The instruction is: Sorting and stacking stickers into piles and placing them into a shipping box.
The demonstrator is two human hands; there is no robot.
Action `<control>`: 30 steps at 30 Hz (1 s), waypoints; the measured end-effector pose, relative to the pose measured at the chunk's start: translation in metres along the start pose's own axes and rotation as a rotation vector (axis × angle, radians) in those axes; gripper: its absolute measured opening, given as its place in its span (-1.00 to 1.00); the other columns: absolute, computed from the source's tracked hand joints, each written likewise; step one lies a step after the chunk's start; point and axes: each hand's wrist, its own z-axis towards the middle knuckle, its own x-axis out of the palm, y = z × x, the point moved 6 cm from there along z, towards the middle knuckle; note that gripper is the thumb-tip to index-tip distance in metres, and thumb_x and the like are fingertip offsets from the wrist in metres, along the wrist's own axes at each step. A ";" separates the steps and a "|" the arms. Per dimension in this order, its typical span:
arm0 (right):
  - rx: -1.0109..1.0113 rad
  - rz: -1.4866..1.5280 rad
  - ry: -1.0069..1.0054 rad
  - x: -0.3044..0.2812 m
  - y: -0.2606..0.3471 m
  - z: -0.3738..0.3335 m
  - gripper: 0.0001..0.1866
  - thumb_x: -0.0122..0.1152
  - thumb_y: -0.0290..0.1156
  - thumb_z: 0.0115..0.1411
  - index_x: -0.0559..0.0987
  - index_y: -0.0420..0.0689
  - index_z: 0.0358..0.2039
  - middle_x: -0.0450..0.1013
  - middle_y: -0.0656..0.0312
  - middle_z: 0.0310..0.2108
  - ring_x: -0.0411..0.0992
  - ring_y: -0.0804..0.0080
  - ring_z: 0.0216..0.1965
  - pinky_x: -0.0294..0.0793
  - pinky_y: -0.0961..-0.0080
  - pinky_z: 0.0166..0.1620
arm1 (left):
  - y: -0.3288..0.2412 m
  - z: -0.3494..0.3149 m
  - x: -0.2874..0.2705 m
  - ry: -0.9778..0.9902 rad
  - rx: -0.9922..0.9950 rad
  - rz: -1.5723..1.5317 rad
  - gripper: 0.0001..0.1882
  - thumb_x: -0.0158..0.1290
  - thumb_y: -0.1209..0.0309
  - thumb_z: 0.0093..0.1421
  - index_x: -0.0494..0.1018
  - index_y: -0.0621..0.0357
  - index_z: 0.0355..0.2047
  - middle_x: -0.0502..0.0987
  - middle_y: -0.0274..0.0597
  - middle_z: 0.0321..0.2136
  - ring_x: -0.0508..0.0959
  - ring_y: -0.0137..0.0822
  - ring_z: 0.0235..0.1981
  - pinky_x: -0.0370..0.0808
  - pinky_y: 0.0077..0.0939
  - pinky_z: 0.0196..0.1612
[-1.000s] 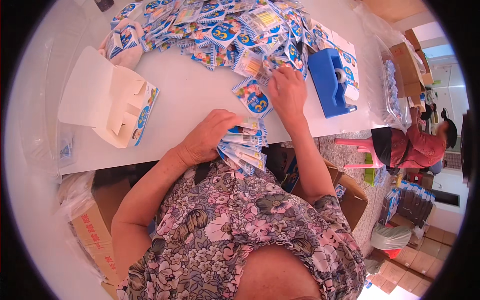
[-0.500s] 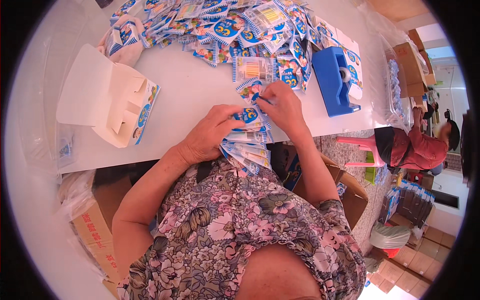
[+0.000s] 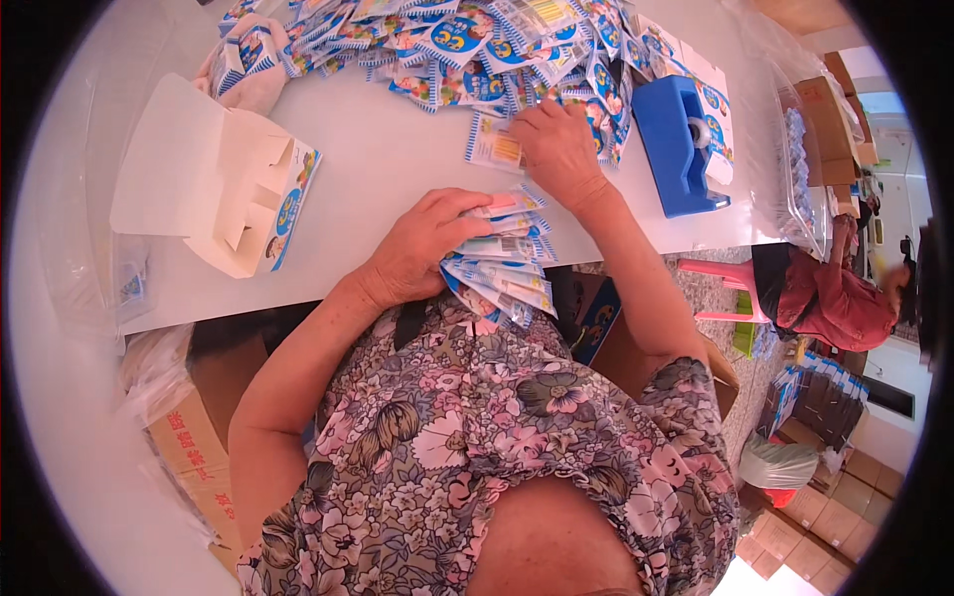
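A fanned stack of small blue-and-white sealed packets [image 3: 505,266] rests at the table's front edge, against my body. My left hand [image 3: 422,240] is closed on its left side, thumb and fingers over the upper packets. Farther up the table, my right hand [image 3: 563,151] reaches to the near side of a big heap of the same packets [image 3: 447,45]. Its bent fingers close over the right part of a clear-faced packet [image 3: 489,141] with orange-yellow sticks inside. The fingertips are partly hidden among the packets.
On the left stands an open white carton [image 3: 217,189] with its lid up, beside a pink pouch [image 3: 260,89] holding packets. A blue tape dispenser [image 3: 671,149] sits right of the heap. Cardboard boxes [image 3: 189,447] stand below the table. A person in red [image 3: 830,298] sits at far right.
My right hand has left the stack and moved up to the heap's near edge. A packet now lies on top of the stack; my left hand stays on it.
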 end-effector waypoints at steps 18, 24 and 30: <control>0.109 1.006 0.752 -0.016 0.012 -0.010 -0.65 0.31 -0.25 0.15 0.62 -0.24 -0.15 0.60 0.11 -0.24 0.54 0.39 -0.26 0.50 0.39 -0.15 | 0.003 0.000 -0.002 -0.151 -0.055 0.088 -0.45 0.36 0.41 -0.11 0.45 0.03 -0.06 0.34 0.05 0.18 0.41 0.10 0.14 0.33 -0.17 0.22; 0.016 0.700 0.774 -0.065 0.055 -0.015 0.07 0.55 0.05 -0.14 0.24 -0.37 0.21 0.51 -0.18 -0.17 0.52 -0.02 -0.10 0.49 0.18 -0.04 | 0.011 0.008 0.003 -0.040 -0.194 -0.061 -0.50 0.36 0.41 -0.10 0.42 0.14 -0.13 0.41 0.13 0.07 0.43 0.06 0.12 0.40 -0.22 0.16; 0.093 0.384 0.599 -0.037 0.065 -0.036 0.13 0.59 -0.09 -0.26 0.18 -0.35 0.23 0.38 -0.08 -0.05 0.40 -0.01 0.04 0.48 0.17 0.02 | 0.025 0.009 0.011 -0.133 -0.473 -0.099 -0.28 0.37 0.39 -0.06 0.24 0.16 0.07 0.46 0.02 -0.04 0.48 -0.01 0.04 0.46 -0.22 0.06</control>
